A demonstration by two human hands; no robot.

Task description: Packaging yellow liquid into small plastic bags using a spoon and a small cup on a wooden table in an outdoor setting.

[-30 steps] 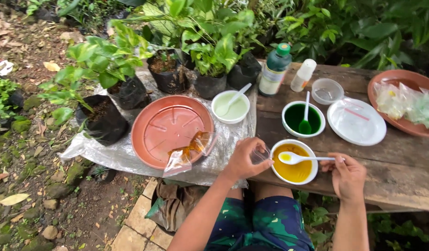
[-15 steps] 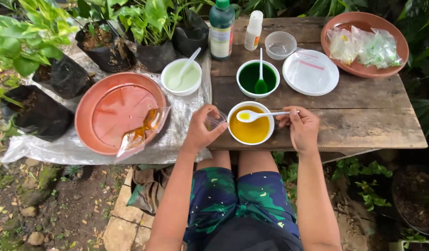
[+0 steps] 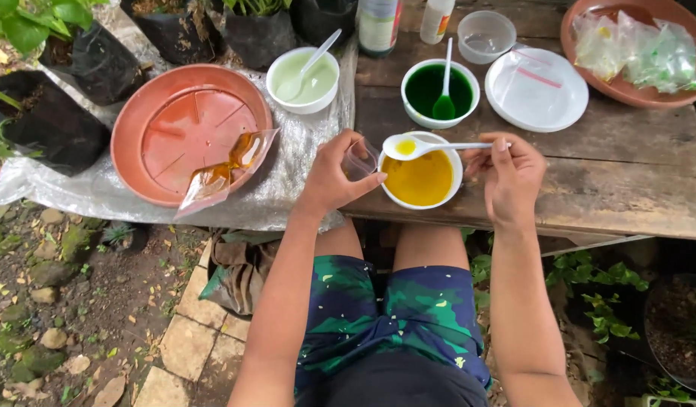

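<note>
My right hand [image 3: 508, 175] holds a white plastic spoon [image 3: 427, 146] with a little yellow liquid in its bowl, above a white bowl of yellow liquid [image 3: 419, 179] at the near edge of the wooden table [image 3: 634, 185]. My left hand [image 3: 334, 175] grips a small clear plastic bag [image 3: 359, 160] right beside the bowl's left rim, next to the spoon's tip.
A terracotta saucer [image 3: 186, 124] on clear plastic sheeting holds a filled bag of orange liquid [image 3: 223, 172]. Behind are a pale green bowl [image 3: 303, 79], a dark green bowl [image 3: 439, 92], a white plate [image 3: 537, 90], a clear cup [image 3: 486, 35], bottles, a dish of bags [image 3: 636, 49] and potted plants [image 3: 58, 83].
The camera view has shifted down and closer to the table. The spoon has lifted out over the yellow bowl toward the small bag in my left hand.
</note>
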